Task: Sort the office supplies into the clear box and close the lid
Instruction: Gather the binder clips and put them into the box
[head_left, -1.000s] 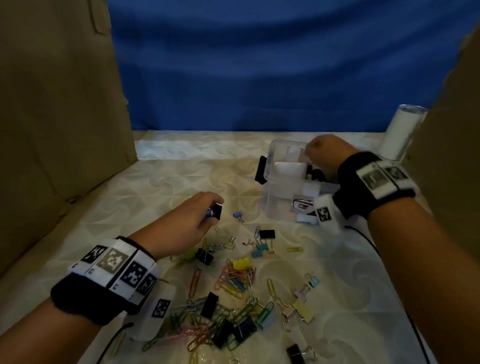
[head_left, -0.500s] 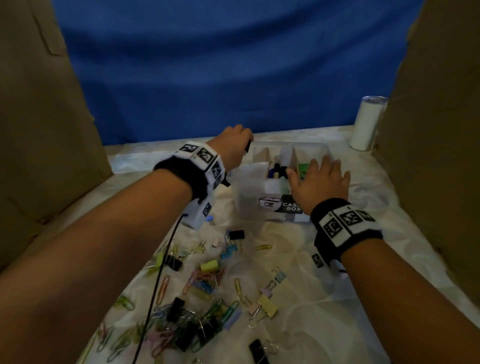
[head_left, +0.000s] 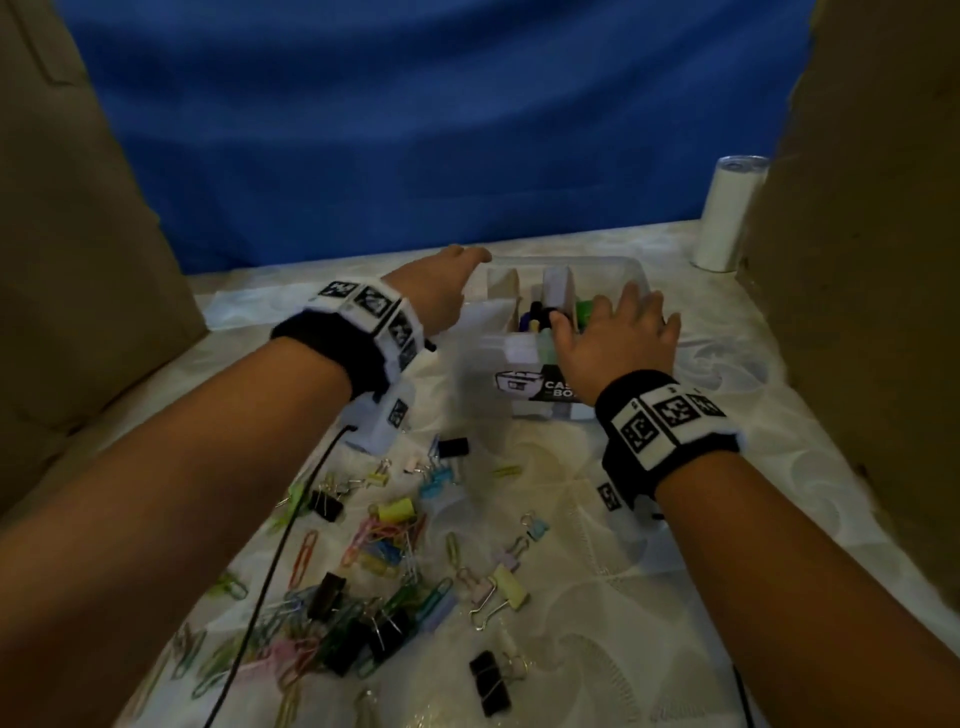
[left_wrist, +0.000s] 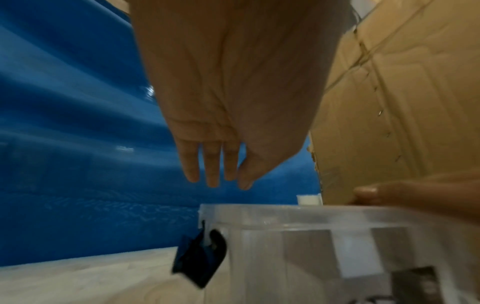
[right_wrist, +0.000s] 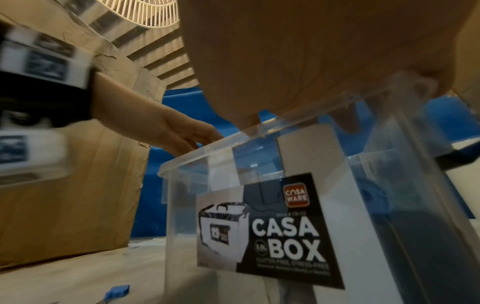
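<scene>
Clear box (head_left: 483, 358) standing on the patterned tablecloth (head_left: 779, 457), past the scatter of paper clips and binder clips (head_left: 384, 597); dividers inside, dark and green items in the middle compartments, black "CASA BOX" label (right_wrist: 285, 232) on the near wall. Right hand (head_left: 618, 343) laid flat across the right side of the top, fingers straight and spread, holding nothing. Left hand (left_wrist: 231, 102) hovering above the left far corner, fingers straight and close together, empty. Black latch (left_wrist: 200, 261) hanging loose on the left wall. White cylinder (head_left: 727, 213) standing far right beside the cardboard.
</scene>
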